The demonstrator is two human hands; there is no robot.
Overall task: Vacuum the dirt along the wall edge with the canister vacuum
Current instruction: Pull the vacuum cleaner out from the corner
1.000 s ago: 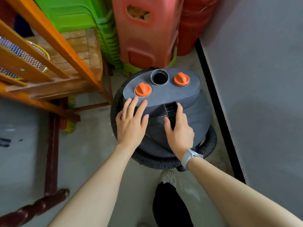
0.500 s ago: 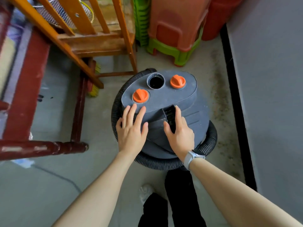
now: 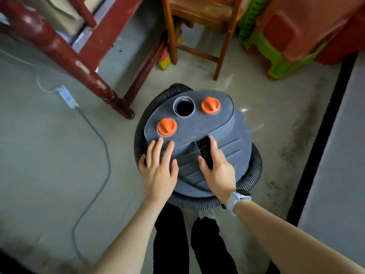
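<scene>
From the head view, the canister vacuum (image 3: 199, 139) stands on the floor (image 3: 49, 155) near the wall (image 3: 339, 145). Left hand (image 3: 159, 173) rests flat, fingers (image 3: 157, 149) straight (released), on its lid; right hand (image 3: 218, 171) lies extended beside the handle slot (image 3: 204, 149).

- The grey canister vacuum (image 3: 199, 135) stands on the concrete floor (image 3: 49, 155), with a black ribbed hose (image 3: 254, 167) coiled around its body.
- Its top has two orange knobs (image 3: 166, 126) and one open round port (image 3: 184, 106).
- The left hand (image 3: 160, 171) lies flat on the lid with straight fingers.
- The right hand (image 3: 219, 171) rests beside the black slot (image 3: 204, 151), fingers straight; a watch (image 3: 236, 198) is on this wrist.
- A grey cable (image 3: 98, 139) runs over the floor on the left side.
- Dirt (image 3: 284, 155) lies along the black baseboard (image 3: 320, 135) on the right.
</scene>
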